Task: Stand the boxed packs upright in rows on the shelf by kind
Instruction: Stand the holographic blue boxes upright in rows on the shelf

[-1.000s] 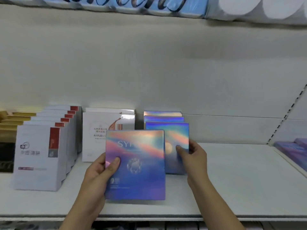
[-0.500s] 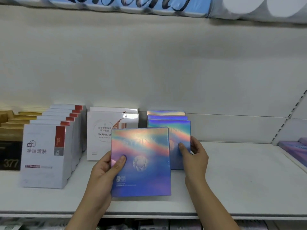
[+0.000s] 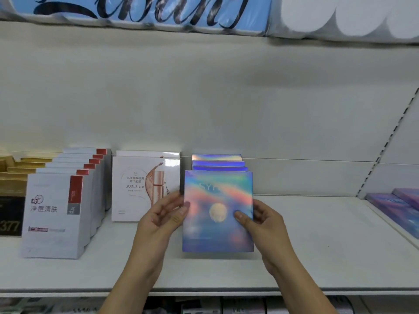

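Observation:
An iridescent blue-pink boxed pack stands upright on the white shelf, at the front of a row of like packs whose top edges show behind it. My left hand holds its left edge, thumb on the face. My right hand holds its right edge, thumb on the face. To the left stand a short row of white MARUBI packs and a longer row of white packs with red tabs.
Gold and black boxes fill the far left. Purple boxes lie flat on the neighbouring shelf at right. A shelf above carries blue packaging and white rolls. Bare shelf lies right of the iridescent row.
The pack my left hand held has moved right and back, to stand at the front of the iridescent row. My right hand has shifted from the row's former front pack to this one's right edge.

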{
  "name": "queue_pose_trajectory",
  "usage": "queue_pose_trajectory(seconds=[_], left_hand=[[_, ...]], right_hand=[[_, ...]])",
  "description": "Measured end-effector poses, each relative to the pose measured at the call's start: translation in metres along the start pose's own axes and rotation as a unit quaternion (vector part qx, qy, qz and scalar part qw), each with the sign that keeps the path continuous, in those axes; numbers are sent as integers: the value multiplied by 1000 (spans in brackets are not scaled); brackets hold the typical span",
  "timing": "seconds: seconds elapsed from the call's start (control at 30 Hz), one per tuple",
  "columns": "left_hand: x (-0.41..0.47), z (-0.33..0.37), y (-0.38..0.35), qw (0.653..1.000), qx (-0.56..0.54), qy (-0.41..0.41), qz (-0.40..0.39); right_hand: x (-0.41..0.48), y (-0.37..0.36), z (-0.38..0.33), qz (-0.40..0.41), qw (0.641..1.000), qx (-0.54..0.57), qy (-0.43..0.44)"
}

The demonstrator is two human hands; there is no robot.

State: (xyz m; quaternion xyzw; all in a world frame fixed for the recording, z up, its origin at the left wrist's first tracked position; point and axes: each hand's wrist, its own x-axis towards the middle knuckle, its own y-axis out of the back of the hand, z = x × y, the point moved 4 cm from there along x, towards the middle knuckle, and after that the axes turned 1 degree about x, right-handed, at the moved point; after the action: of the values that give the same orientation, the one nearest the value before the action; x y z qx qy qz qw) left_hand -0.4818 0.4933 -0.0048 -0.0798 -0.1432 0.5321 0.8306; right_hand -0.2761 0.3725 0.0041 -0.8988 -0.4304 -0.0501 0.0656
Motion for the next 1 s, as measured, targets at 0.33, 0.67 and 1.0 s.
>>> queue_pose_trajectory(seconds=[0.33,0.67,1.0], left_hand=[[-8,2,22,998,38,11,47],[-9,8,29,998,59,-5,36],[-21,8,-65,992,-3,-8,-128]], right_hand=[[34,0,10,84,969,-225,60],[27,8,20,118,942,-306,70],[-20,67,-1,135,971,-198,23]])
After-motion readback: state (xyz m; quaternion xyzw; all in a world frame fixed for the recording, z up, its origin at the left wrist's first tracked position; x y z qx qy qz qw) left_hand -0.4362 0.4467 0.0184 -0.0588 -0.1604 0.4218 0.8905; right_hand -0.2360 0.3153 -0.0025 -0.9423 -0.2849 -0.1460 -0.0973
